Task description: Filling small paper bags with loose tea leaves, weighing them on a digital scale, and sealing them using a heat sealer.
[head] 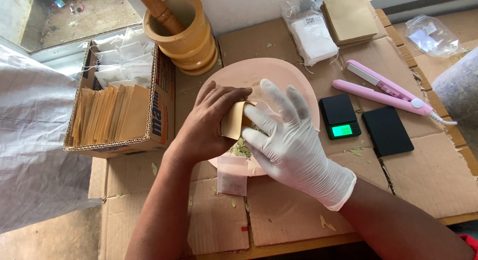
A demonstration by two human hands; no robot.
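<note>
My bare left hand [206,123] grips a small tan paper envelope [234,121] over a pink plate [259,73]. My right hand [286,140], in a white glove, touches the envelope's open end with its fingers spread. Dried green leaves [241,148] lie on the plate just under the envelope. A small filled white sachet [231,174] lies flat below the plate's near rim, close to my left wrist.
A cardboard box [162,108] of tan envelopes and white sachets stands at left. A wooden mortar with pestle [186,33] is behind the plate. At right are a small black scale [339,116], its black lid [387,131], a pink sealer [383,88], stacked envelopes [349,16] and bagged sachets [312,37].
</note>
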